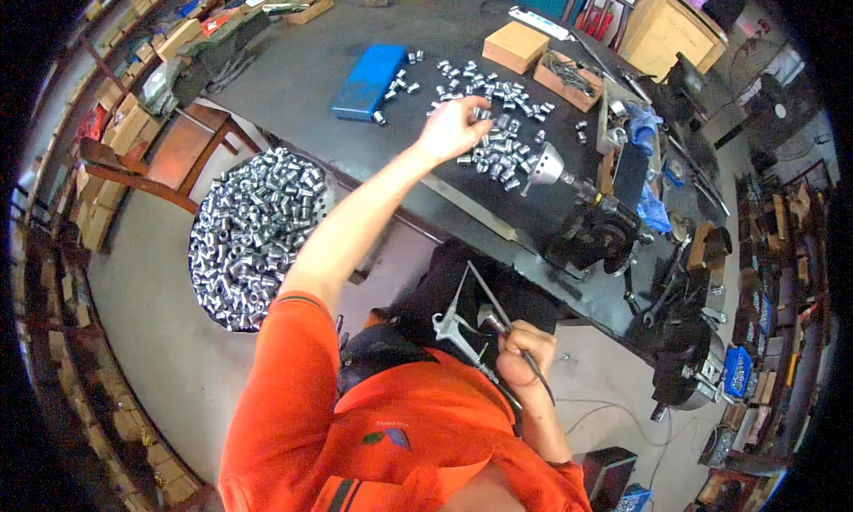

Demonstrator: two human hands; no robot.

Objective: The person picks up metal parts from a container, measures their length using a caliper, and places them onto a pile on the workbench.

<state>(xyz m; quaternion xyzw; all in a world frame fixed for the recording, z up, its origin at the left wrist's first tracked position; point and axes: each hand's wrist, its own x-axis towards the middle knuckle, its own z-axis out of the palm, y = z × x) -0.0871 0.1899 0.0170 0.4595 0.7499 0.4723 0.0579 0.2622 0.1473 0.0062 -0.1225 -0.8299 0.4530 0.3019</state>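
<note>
My left hand [451, 132] reaches over the dark bench to a loose pile of small shiny metal sleeves [506, 148]. Its fingers are curled and pinch one metal sleeve [481, 114] at the edge of the pile. Close to my body, my right hand [526, 357] is closed round a thin pointed metal rod [494, 301]. A short metal piece [489, 319] shows by its fingers; whether they grip it I cannot tell. Beside that hand is a silver air blow gun [458, 334], and how it is supported is hidden.
A large round container heaped with metal sleeves [258, 232] stands left of the bench [293, 86]. On the bench are a blue case [370, 82], a cardboard box [515, 47], a tray of thin tools [569, 79] and a machine with a silver cone [549, 166]. A wooden chair [182, 157] stands at left.
</note>
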